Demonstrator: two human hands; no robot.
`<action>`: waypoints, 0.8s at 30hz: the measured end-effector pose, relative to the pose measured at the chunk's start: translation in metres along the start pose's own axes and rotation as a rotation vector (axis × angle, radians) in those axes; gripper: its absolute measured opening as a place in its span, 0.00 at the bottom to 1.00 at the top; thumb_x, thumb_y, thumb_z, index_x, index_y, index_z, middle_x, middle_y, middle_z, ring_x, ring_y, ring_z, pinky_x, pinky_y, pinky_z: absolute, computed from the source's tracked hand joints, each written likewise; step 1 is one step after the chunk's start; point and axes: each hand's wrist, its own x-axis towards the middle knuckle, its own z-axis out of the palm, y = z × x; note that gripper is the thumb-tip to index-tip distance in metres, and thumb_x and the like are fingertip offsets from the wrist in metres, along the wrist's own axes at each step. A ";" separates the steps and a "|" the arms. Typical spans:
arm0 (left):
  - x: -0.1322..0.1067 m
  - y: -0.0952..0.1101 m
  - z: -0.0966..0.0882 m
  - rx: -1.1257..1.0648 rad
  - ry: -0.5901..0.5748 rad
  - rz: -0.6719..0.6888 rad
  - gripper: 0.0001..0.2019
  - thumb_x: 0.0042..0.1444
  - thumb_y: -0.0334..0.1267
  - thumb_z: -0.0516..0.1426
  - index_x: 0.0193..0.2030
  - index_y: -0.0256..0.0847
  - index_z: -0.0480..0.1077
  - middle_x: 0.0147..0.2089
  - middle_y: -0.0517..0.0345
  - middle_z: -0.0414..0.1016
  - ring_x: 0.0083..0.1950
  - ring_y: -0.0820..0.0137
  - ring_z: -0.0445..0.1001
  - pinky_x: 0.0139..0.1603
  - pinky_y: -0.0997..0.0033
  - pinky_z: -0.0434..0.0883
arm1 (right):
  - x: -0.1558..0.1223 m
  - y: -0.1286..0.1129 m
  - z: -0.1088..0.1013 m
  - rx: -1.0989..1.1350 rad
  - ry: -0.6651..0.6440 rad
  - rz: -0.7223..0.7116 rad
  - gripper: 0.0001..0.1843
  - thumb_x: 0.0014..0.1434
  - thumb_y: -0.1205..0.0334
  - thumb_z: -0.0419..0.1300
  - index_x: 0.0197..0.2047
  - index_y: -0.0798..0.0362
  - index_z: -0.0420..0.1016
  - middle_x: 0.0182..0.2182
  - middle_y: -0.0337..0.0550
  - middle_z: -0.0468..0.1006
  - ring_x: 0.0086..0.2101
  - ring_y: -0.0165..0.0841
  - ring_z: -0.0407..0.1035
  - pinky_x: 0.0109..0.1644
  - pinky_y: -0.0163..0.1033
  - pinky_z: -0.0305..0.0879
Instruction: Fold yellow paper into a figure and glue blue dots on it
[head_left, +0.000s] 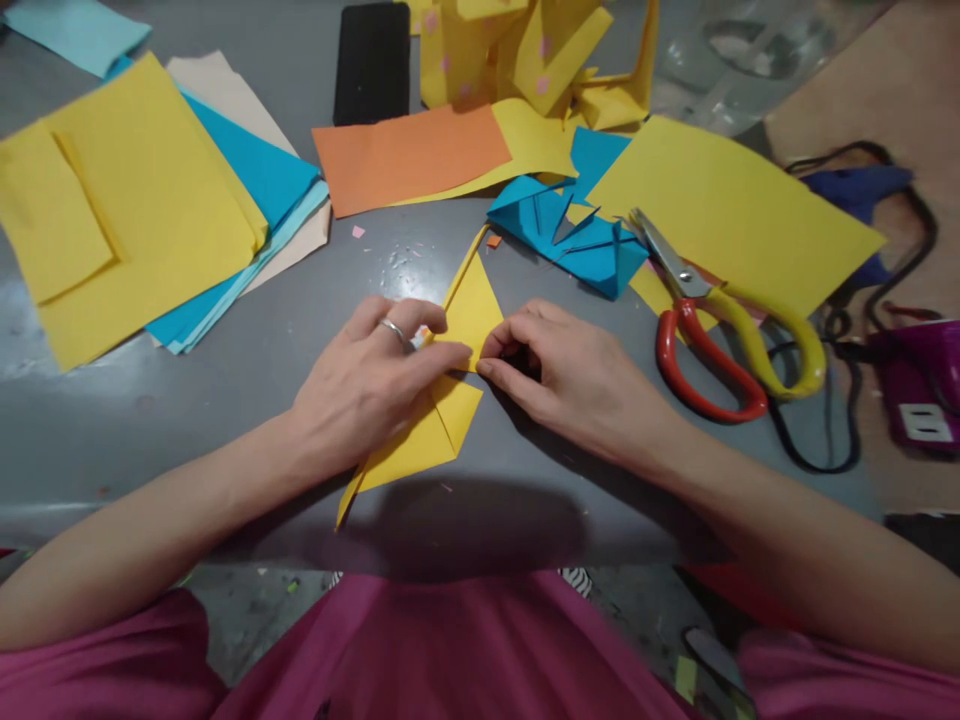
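Observation:
A folded yellow sheet of paper [416,445] lies on the grey table in front of me, with creases and pointed corners at its top and bottom. My left hand [375,365], with a ring on one finger, rests over its middle and holds it down, fingers bent and thumb pressed on the paper. From the other side my right hand [559,370] pinches the paper's right edge between thumb and forefinger, close to my left thumb. Part of the folded paper is hidden under my left hand. Just beyond it sits a blue folded paper piece [574,235].
Scissors [686,280] with red and yellow handles lie right, partly over a yellow sheet [735,210]. Stacked coloured paper [150,220] is at left. Behind are an orange sheet [412,155], a black phone [373,62], yellow folded paper [517,50] and a clear container [742,60].

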 end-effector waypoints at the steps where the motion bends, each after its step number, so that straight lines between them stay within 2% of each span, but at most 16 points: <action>1: -0.002 0.001 0.001 0.010 0.019 0.053 0.12 0.67 0.32 0.52 0.49 0.45 0.76 0.51 0.51 0.76 0.47 0.65 0.73 0.49 0.62 0.71 | 0.000 0.001 0.000 0.002 0.007 -0.010 0.06 0.64 0.61 0.58 0.37 0.52 0.75 0.36 0.44 0.76 0.31 0.34 0.68 0.34 0.40 0.61; 4: -0.006 0.004 0.001 0.074 0.032 0.126 0.12 0.69 0.34 0.52 0.52 0.45 0.75 0.51 0.52 0.77 0.48 0.63 0.73 0.49 0.61 0.70 | 0.000 0.002 0.000 0.013 0.013 -0.027 0.06 0.64 0.60 0.58 0.37 0.52 0.74 0.37 0.45 0.76 0.32 0.34 0.68 0.35 0.40 0.62; 9: -0.008 0.011 -0.007 0.216 -0.072 0.126 0.14 0.71 0.32 0.49 0.54 0.41 0.74 0.50 0.51 0.79 0.51 0.59 0.74 0.43 0.58 0.68 | -0.001 0.002 0.001 0.023 -0.001 -0.022 0.07 0.64 0.60 0.57 0.38 0.52 0.75 0.37 0.45 0.76 0.34 0.36 0.70 0.39 0.42 0.63; 15: -0.009 0.009 -0.007 0.160 -0.146 0.101 0.17 0.69 0.31 0.48 0.59 0.43 0.72 0.52 0.50 0.78 0.54 0.56 0.73 0.44 0.56 0.69 | 0.000 0.004 -0.002 0.041 -0.007 -0.035 0.07 0.64 0.62 0.57 0.37 0.53 0.75 0.37 0.45 0.76 0.33 0.35 0.69 0.38 0.42 0.63; 18: -0.011 0.009 -0.005 0.152 -0.142 0.103 0.18 0.69 0.31 0.47 0.60 0.40 0.71 0.52 0.49 0.77 0.54 0.55 0.72 0.45 0.56 0.70 | -0.002 0.010 -0.004 0.083 0.055 -0.090 0.07 0.64 0.64 0.56 0.38 0.52 0.76 0.36 0.44 0.76 0.34 0.35 0.70 0.39 0.41 0.65; 21: -0.011 0.010 -0.003 0.166 -0.164 0.102 0.18 0.70 0.31 0.46 0.60 0.39 0.71 0.52 0.47 0.77 0.55 0.54 0.72 0.46 0.55 0.70 | -0.005 0.015 -0.005 0.103 0.113 -0.184 0.12 0.65 0.64 0.54 0.43 0.50 0.80 0.38 0.45 0.77 0.37 0.36 0.72 0.41 0.42 0.68; 24: -0.011 0.012 -0.002 0.163 -0.173 0.092 0.17 0.70 0.31 0.46 0.60 0.38 0.70 0.52 0.47 0.76 0.54 0.54 0.73 0.45 0.56 0.69 | -0.010 0.017 -0.004 -0.035 0.073 -0.326 0.16 0.66 0.64 0.53 0.46 0.49 0.83 0.40 0.48 0.79 0.40 0.39 0.72 0.42 0.44 0.68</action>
